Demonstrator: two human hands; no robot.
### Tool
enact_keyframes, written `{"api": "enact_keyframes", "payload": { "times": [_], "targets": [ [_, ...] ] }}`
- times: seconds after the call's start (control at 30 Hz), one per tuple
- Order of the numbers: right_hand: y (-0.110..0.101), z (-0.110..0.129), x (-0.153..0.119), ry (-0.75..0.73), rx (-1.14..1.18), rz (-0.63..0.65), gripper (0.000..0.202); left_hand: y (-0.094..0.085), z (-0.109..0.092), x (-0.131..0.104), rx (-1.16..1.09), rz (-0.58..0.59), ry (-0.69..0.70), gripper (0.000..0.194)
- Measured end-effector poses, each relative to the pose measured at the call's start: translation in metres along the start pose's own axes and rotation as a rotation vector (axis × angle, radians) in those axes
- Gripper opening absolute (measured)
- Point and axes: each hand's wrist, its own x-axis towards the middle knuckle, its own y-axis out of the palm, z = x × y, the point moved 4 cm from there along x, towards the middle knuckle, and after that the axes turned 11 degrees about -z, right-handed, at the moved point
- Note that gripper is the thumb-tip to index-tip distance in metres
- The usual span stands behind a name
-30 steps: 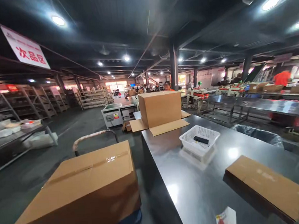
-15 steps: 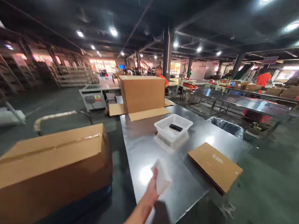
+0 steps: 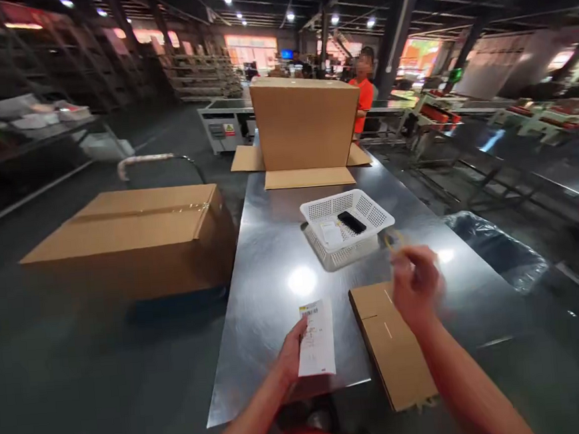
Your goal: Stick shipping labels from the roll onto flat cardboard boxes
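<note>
My left hand (image 3: 294, 352) is closed on a white printed paper slip (image 3: 320, 348), thumb on its face, low over the near part of the metal table (image 3: 256, 300). To the right, my right hand (image 3: 417, 277) is raised and slightly blurred, its fingers pinched on a thin yellow loop that looks like a rubber band (image 3: 393, 237). It hovers beside a white plastic basket (image 3: 314, 210), which holds a black phone-like object (image 3: 352, 222) and a white paper (image 3: 329, 234). Below my right hand lies flat brown cardboard (image 3: 391, 363), partly hidden by my forearm.
A large cardboard box (image 3: 307, 125) with spread bottom flaps stands at the table's far end, with a person in orange (image 3: 364, 91) behind it. Another taped carton (image 3: 139, 222) sits on a trolley at left. A bin with a plastic liner (image 3: 502, 247) is at right.
My right hand has come into view at right with the yellow loop. The slip in my left hand now shows its printed face. The view has shifted.
</note>
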Motion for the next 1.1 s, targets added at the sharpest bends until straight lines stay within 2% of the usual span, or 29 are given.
{"api": "enact_keyframes", "payload": {
  "times": [0.07, 0.1, 0.17, 0.23, 0.3, 0.4, 0.47, 0.5, 0.53, 0.57, 0.6, 0.67, 0.73, 0.77, 0.83, 0.9, 0.97, 1.1],
  "targets": [
    [0.064, -0.043, 0.052, 0.023, -0.014, 0.101, 0.038, -0.009, 0.013, -0.012, -0.068, -0.093, 0.007, 0.025],
    [0.093, -0.068, 0.067, 0.03, -0.103, 0.243, 0.043, -0.014, 0.022, -0.018, -0.099, -0.148, -0.001, 0.021],
    [0.128, -0.117, 0.081, -0.014, -0.167, 0.422, 0.043, -0.024, 0.042, -0.031, -0.14, -0.255, 0.05, 0.014],
    [0.138, -0.159, 0.082, -0.049, -0.159, 0.533, 0.037, -0.027, 0.063, -0.041, -0.178, -0.397, 0.168, 0.016],
    [0.137, -0.186, 0.073, -0.063, -0.105, 0.632, 0.031, -0.02, 0.08, -0.049, -0.228, -0.553, 0.305, 0.023],
    [0.132, -0.197, 0.036, -0.077, 0.06, 0.907, 0.031, 0.008, 0.093, -0.045, -0.323, -0.709, 0.44, 0.026],
    [0.126, -0.199, 0.001, -0.056, 0.206, 1.133, 0.037, 0.031, 0.096, -0.028, -0.345, -0.707, 0.511, 0.027],
    [0.122, -0.204, -0.014, -0.03, 0.263, 1.204, 0.039, 0.042, 0.098, -0.016, -0.338, -0.704, 0.528, 0.03],
    [0.118, -0.214, -0.025, 0.008, 0.294, 1.218, 0.041, 0.054, 0.101, -0.002, -0.322, -0.663, 0.538, 0.033],
    [0.112, -0.229, -0.032, 0.052, 0.292, 1.167, 0.042, 0.064, 0.105, 0.012, -0.303, -0.619, 0.549, 0.038],
    [0.104, -0.25, -0.035, 0.102, 0.26, 1.056, 0.043, 0.072, 0.111, 0.026, -0.282, -0.571, 0.553, 0.042],
    [0.078, -0.303, -0.034, 0.199, 0.119, 0.746, 0.048, 0.084, 0.126, 0.05, -0.242, -0.494, 0.554, 0.049],
    [0.045, -0.354, -0.04, 0.296, -0.047, 0.526, 0.058, 0.085, 0.143, 0.068, -0.209, -0.472, 0.541, 0.051],
    [0.03, -0.374, -0.047, 0.352, -0.1, 0.497, 0.062, 0.082, 0.15, 0.074, -0.201, -0.48, 0.535, 0.051],
    [0.009, -0.397, -0.07, 0.444, -0.126, 0.556, 0.063, 0.073, 0.163, 0.084, -0.194, -0.509, 0.524, 0.052],
    [0.0, -0.398, -0.094, 0.478, -0.089, 0.624, 0.06, 0.063, 0.169, 0.09, -0.186, -0.528, 0.517, 0.056],
    [0.003, -0.385, -0.112, 0.481, -0.096, 0.6, 0.06, 0.055, 0.168, 0.095, -0.157, -0.522, 0.519, 0.059],
    [0.035, -0.347, -0.121, 0.476, -0.119, 0.561, 0.062, 0.038, 0.14, 0.095, -0.106, -0.541, 0.567, 0.056]
  ]
}}
